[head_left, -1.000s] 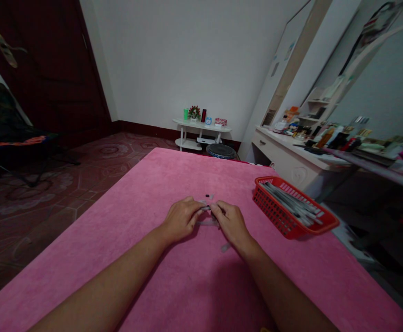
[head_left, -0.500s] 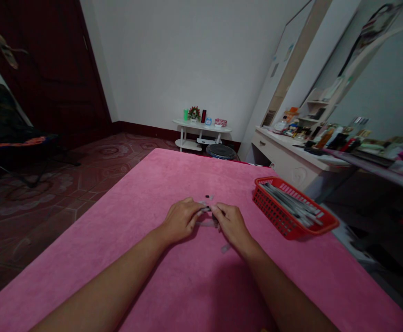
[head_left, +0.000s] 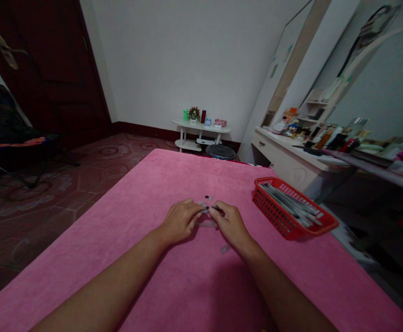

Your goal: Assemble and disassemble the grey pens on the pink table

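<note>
Over the middle of the pink cloth [head_left: 173,175], my left hand [head_left: 180,219] is closed on a slim grey piece with a dark end [head_left: 205,210]. My right hand [head_left: 229,222] pinches close beside that end; a dark bit shows at its fingertips, too small to name. The fingertips of both hands nearly meet. Just beyond them lie a tiny black piece [head_left: 207,197] and a small clear piece [head_left: 211,197]. A pale, see-through strip [head_left: 205,224] lies beneath the hands, partly hidden. Nearer me, by the right wrist, rests another small translucent piece [head_left: 225,249].
To the right on the cloth stands a red plastic basket [head_left: 280,221] holding many thin grey sticks [head_left: 289,203]. Past the table are a small white shelf stand [head_left: 201,124], a round dark stool [head_left: 221,151], a cluttered dresser [head_left: 291,154] and a folding chair [head_left: 18,138] at left.
The right fingers have shifted slightly around the dark end of the piece, and a dark bit beneath the right fingers no longer shows. The left hand stays nearly still.
</note>
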`<state>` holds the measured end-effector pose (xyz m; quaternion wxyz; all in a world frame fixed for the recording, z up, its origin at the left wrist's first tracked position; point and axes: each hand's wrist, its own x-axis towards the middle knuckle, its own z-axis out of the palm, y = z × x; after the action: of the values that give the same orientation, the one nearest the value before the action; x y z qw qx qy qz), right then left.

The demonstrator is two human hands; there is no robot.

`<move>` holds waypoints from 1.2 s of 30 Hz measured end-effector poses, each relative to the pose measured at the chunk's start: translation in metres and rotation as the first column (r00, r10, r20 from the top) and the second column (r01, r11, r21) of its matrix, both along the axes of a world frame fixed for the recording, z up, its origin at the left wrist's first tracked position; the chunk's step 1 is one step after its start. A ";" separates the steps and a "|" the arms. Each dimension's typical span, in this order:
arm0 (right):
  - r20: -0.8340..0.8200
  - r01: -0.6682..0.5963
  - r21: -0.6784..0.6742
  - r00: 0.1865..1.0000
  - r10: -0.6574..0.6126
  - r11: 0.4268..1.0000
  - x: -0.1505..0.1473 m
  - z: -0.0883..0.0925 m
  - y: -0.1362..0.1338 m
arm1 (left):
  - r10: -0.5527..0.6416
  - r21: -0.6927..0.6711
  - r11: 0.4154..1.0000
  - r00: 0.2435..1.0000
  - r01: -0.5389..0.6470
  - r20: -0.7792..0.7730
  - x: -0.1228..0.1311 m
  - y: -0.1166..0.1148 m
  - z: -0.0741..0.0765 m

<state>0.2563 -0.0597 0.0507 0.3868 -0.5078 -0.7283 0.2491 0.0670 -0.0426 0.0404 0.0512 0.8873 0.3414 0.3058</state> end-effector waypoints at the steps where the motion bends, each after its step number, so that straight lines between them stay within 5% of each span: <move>1: 0.012 0.000 -0.013 1.000 0.001 1.000 0.000 0.000 0.000 | -0.005 -0.001 1.000 1.000 0.005 -0.007 0.000 0.000 0.000; 10: -0.048 -0.024 -0.047 0.999 0.022 0.999 0.000 0.000 0.000 | 0.006 -0.016 1.000 1.000 -0.006 0.008 0.000 0.000 0.000; 19: -0.363 -0.143 -0.413 0.932 -0.018 0.899 -0.001 -0.006 0.004 | -0.055 0.040 0.998 0.998 0.056 -0.014 0.000 0.002 0.001; 25: -0.372 0.020 -0.274 0.920 -0.125 0.961 0.018 -0.001 0.014 | 0.034 0.118 0.990 0.954 -0.072 0.297 -0.009 0.010 0.002; 27: -0.277 0.117 -0.220 0.944 -0.177 0.968 0.030 0.000 0.020 | 0.073 0.072 0.989 0.858 -0.128 0.509 -0.011 0.013 0.003; 30: -0.075 0.235 -0.127 0.967 -0.245 0.964 0.047 0.000 0.026 | 0.195 -0.119 0.979 0.604 -0.164 0.773 -0.011 0.017 0.005; 34: 0.181 0.275 -0.041 0.948 -0.263 0.961 0.058 -0.002 0.028 | 0.368 -0.392 0.918 0.232 0.064 0.900 -0.006 0.023 0.006; 36: 0.259 0.294 -0.036 0.926 -0.275 0.955 0.059 -0.004 0.028 | 0.432 -0.448 0.870 0.123 0.203 0.894 -0.003 0.024 0.005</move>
<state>0.3150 -0.0319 0.0466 0.3046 -0.6494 -0.6802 0.1508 0.0639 -0.0189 0.0450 0.4503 0.3885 0.3538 0.7218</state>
